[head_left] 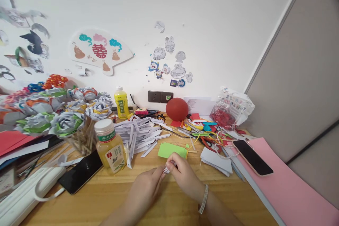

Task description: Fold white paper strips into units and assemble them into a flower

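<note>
Together at the front middle of the wooden table, my left hand (148, 185) and my right hand (182, 173) pinch a small bundle of folded white paper strips (167, 169). Only the striped edges of the bundle show between my fingers; the rest is hidden. A bracelet circles my right wrist. Just beyond my hands lies a stack of green paper (169, 150). A heap of folded white paper strips (140, 130) spreads behind and to the left. On the right sits a stack of white paper pieces (216, 160).
A drink bottle (112, 148), a black phone (82, 173) and paper flowers (66, 123) stand or lie left. Behind are a yellow bottle (121, 102), a red balloon (177, 109) and scissors (196, 130). Another phone (253, 157) rests on pink paper (291, 183) at right.
</note>
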A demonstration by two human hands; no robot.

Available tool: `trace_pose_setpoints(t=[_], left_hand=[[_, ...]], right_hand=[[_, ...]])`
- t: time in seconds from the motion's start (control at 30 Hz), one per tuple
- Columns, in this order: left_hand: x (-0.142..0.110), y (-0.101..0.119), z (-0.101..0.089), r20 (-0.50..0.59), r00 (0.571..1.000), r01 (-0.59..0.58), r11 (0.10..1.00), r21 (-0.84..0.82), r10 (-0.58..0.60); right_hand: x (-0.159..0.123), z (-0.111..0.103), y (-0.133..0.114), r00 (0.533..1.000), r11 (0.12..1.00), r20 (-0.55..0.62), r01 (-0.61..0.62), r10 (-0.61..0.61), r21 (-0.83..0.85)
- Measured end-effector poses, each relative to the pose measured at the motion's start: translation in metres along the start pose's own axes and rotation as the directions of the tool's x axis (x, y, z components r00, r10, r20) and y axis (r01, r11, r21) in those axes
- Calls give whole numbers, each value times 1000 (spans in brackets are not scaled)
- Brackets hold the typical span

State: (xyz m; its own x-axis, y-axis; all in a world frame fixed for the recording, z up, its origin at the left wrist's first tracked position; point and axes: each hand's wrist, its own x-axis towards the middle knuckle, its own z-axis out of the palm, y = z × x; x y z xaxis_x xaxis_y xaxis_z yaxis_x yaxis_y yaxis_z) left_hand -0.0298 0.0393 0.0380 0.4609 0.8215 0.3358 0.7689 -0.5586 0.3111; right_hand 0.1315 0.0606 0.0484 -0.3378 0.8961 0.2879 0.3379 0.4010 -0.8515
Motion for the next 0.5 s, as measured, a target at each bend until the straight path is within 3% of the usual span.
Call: trace_pose_setpoints(t=[0.13,0.23,0.37,0.5], left_hand=[[-1,-2,7,-151,972,-113,917,382,183],[-1,1,6,-222,933,-121,827,548,284],[-1,5,0,-233,917,-142,811,567,323],[0,6,-2,-194,933,-160,835,527,302]], right_hand=[[2,6,3,993,994,-76,-91,96,66],[4,11,5,978,975,-103,-167,183,143],[4,16,4,959,932,-68,-250,276,261],[2,17,0,940,881,-42,-301,339,365]])
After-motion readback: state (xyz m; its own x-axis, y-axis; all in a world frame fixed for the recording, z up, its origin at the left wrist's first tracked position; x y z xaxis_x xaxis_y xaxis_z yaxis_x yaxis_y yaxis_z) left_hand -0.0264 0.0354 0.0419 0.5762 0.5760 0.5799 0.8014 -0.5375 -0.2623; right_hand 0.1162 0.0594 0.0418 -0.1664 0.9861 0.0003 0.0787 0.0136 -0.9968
